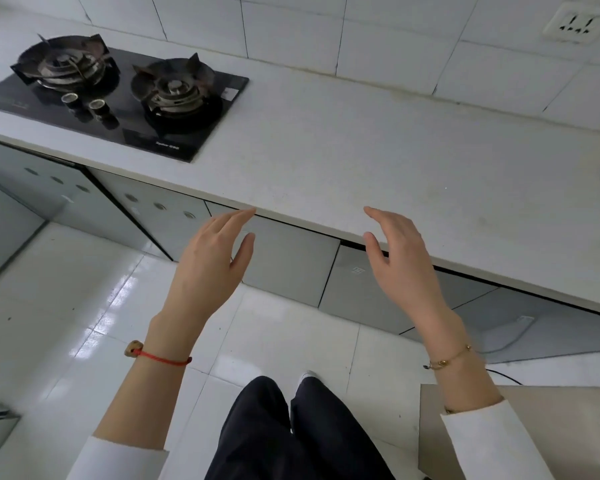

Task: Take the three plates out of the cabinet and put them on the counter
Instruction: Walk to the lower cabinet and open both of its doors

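The white counter (361,161) runs across the view, with grey cabinet doors (288,261) shut below its front edge. No plates are in sight. My left hand (212,261) hovers open in front of the cabinet doors, fingertips near the counter's edge. My right hand (399,258) is also open, its fingers over the counter's front edge. Both hands are empty, palms turned toward each other.
A black two-burner gas hob (115,95) is set into the counter at the left. A wall socket (574,24) sits on the white tiles at the top right. A beige surface (551,431) lies at the lower right. White floor tiles lie below.
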A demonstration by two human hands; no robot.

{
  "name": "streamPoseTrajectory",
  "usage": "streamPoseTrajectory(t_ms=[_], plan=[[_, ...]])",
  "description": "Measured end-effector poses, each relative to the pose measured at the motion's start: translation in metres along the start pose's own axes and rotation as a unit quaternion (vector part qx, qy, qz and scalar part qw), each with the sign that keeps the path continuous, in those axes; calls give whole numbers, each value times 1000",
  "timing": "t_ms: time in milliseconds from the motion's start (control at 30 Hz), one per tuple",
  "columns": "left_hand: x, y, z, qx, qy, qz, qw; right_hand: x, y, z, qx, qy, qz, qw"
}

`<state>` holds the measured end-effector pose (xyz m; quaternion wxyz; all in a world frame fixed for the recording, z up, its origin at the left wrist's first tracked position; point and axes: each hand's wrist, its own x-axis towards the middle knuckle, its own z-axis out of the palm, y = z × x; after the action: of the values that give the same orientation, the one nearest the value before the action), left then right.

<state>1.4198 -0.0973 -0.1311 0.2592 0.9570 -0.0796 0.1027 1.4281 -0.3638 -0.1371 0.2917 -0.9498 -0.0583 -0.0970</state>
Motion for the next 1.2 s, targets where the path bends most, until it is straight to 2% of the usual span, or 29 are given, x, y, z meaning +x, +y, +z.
streamPoseTrajectory(t_ms=[400, 733, 933, 1200], plan=[[-27, -98, 163, -6, -7, 22, 1000, -28, 95, 153, -27, 31, -33, 999], [-46, -166, 309, -17, 63, 65, 996, -46, 179, 273, -47, 140, -92, 985], [-55, -185, 343, 3, 107, 103, 989, -53, 200, 304, -48, 191, -124, 973], [-34, -167, 342, 15, 157, 168, 973, -35, 196, 292, -68, 251, -145, 955]])
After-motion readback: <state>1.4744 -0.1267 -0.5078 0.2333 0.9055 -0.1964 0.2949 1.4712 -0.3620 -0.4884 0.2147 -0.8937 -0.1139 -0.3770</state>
